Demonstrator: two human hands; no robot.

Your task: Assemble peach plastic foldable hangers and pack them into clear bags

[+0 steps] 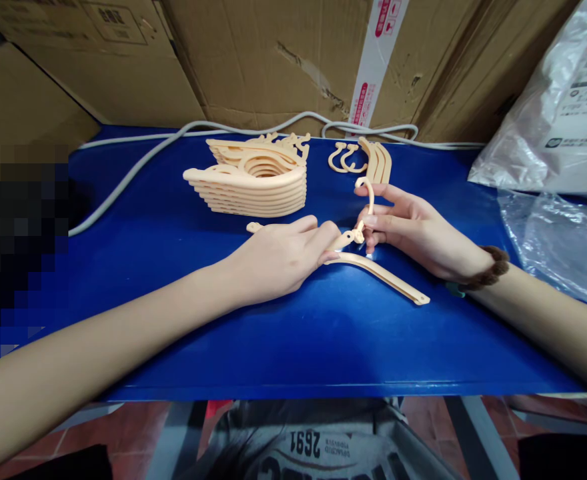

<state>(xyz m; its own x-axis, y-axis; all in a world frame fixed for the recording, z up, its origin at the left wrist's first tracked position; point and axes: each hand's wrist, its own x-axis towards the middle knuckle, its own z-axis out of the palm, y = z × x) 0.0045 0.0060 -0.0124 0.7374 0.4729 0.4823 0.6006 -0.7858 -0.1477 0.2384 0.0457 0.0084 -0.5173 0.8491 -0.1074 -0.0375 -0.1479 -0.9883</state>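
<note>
Between thumb and fingers, my right hand pinches a cream plastic hanger hook, its curved end pointing up. My left hand is closed on a cream hanger arm; its holed end meets the base of the hook, and its other end pokes out on the left beyond my knuckles. Whether the two parts are joined I cannot tell. Just below my hands, another curved hanger arm lies on the blue table. My left fingertips are close to its left end.
A stack of folded cream hangers sits behind my left hand. Loose hooks and several hanger arms lie behind my right hand. A grey cable runs along the back, before cardboard boxes. Plastic packaging stands at right.
</note>
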